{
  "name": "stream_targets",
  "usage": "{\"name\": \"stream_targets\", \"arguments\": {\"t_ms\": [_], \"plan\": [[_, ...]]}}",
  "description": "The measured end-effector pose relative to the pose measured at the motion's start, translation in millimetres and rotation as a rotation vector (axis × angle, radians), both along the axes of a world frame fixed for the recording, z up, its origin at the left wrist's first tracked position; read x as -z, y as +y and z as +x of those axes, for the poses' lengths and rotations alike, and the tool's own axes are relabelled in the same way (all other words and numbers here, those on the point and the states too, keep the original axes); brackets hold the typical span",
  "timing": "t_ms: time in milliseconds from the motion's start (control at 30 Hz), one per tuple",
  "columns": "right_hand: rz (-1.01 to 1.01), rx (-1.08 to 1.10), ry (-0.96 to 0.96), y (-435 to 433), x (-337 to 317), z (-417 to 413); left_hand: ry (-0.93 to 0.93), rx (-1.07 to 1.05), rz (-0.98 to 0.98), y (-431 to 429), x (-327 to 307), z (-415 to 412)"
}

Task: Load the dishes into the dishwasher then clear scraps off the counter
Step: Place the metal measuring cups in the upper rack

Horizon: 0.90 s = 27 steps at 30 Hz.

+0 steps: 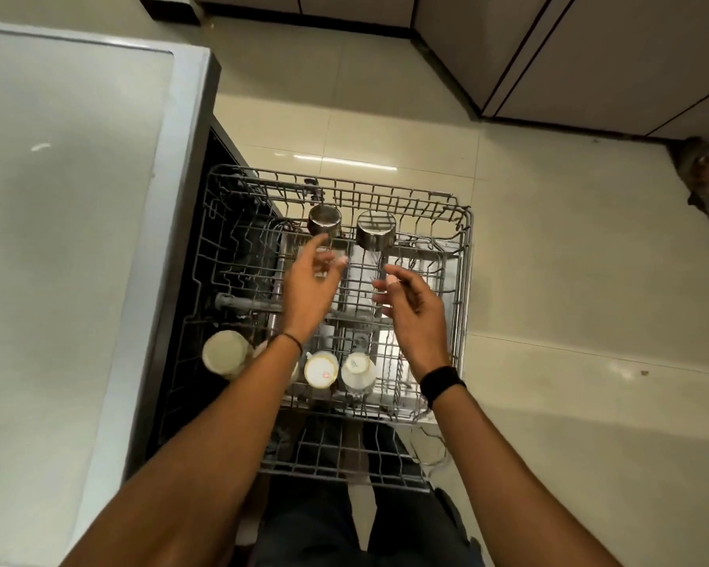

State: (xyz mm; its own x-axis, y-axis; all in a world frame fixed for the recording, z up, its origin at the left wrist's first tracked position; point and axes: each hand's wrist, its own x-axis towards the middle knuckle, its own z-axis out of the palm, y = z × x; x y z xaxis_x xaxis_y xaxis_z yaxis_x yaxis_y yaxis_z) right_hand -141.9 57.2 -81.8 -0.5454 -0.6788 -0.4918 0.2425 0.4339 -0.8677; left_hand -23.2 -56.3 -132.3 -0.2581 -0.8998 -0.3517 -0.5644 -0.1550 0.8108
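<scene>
The dishwasher's grey wire upper rack (463, 255) is pulled out over the floor. Two steel cups stand upside down at its far side, one on the left (324, 223) and one on the right (375, 230). Along the near side sit upturned white cups (321, 369) (357, 371) and a cream cup (225, 354). My left hand (310, 288) hovers over the rack's middle, its fingers spread and reaching toward the left steel cup. My right hand (416, 317) hovers beside it with loosely bent fingers. I see nothing held in either hand.
The white counter top (58, 198) fills the left side above the open dishwasher. A lower wire rack (344, 456) shows beneath, near my legs. Tiled floor (549, 259) lies to the right, with cabinet doors (590, 55) at the far right.
</scene>
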Motion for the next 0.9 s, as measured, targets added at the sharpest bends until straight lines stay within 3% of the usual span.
{"name": "stream_targets", "arguments": {"t_ms": [267,433,667,900], "plan": [[-0.112,-0.059,-0.032,57.1,-82.3,1.8,0.222,-0.002,0.027,103.5,-130.4,40.7],[-0.177,0.04,-0.005,110.8,-118.4,15.2,0.323,0.071,0.014,145.2,-179.8,58.8],[-0.201,0.343,0.03,206.7,-147.7,42.3,0.402,0.354,0.062,182.3,-199.8,38.5],[-0.2,0.71,0.155,331.6,-173.8,42.8,0.464,0.699,0.205,276.9,-207.9,-23.3]]}}
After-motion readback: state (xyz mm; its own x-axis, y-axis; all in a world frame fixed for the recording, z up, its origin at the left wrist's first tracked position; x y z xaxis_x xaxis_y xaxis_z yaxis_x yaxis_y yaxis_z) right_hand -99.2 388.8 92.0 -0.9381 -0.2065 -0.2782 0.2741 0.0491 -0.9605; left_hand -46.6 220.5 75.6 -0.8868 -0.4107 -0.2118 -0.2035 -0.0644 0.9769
